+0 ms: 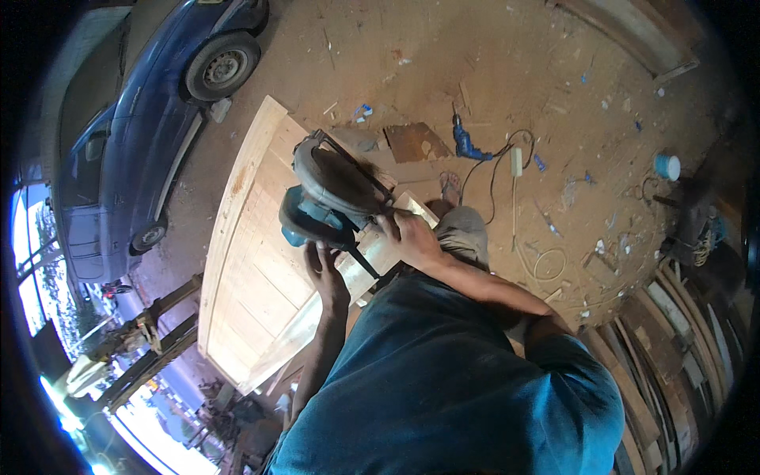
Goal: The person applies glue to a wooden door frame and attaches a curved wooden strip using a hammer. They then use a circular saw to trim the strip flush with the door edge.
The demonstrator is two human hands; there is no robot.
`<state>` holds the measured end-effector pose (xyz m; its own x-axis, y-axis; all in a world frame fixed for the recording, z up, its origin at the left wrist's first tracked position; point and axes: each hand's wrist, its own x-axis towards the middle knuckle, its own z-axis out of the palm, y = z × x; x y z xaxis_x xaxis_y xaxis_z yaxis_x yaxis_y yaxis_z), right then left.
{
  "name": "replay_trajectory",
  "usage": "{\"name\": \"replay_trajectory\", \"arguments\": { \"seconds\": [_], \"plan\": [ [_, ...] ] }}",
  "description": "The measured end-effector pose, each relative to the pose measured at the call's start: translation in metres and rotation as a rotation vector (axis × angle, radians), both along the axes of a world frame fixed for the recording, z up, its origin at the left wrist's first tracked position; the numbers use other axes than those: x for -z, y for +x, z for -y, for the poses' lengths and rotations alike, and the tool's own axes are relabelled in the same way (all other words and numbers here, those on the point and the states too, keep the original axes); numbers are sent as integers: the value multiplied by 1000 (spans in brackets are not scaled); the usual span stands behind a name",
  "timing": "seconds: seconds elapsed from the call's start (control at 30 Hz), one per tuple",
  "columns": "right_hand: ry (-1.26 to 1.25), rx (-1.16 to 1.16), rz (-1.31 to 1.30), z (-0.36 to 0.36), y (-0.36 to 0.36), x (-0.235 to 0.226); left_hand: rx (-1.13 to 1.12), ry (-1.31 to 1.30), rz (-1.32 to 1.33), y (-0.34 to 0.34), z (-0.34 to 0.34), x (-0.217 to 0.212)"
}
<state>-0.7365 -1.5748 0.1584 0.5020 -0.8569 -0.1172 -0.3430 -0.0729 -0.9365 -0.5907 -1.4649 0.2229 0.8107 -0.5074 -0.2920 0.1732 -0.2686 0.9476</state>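
Note:
A bulky power tool (340,182) with a dark, dusty rounded housing and a teal body rests over a pale planked wooden panel (257,277). It looks like a circular saw, though its blade is hidden from here. The fingers of my left hand (326,273) are bent against the tool's near left part, beside the teal section. At its near right end, my right hand (413,240) is closed round a part that the fingers mostly cover. The panel has a curved outer edge and lies right in front of my body.
On the sandy ground beyond, a blue drill (469,142) lies with its black cord next to a pale extension socket (516,162). A blue vehicle (119,166) stands at the left. Stacked boards (657,356) fill the lower right. A blue-and-white tub (667,167) sits at right.

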Motion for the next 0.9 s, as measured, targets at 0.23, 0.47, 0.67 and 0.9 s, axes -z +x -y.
{"name": "replay_trajectory", "arguments": {
  "seconds": [0.23, 0.47, 0.67, 0.9],
  "plan": [
    [1466, 243, 699, -20, 22, 27, 830, 173, -171, -41, -83, 29],
    [-42, 142, -224, -28, 17, -23, 1092, 279, 19, -42, -153, 86],
    [1481, 351, 1046, -28, 43, 30, 1083, 123, 298, -26, -160, 80],
    [-79, 282, -79, -50, 14, -5, 792, -42, 87, -57, -83, 68]
  ]
}}
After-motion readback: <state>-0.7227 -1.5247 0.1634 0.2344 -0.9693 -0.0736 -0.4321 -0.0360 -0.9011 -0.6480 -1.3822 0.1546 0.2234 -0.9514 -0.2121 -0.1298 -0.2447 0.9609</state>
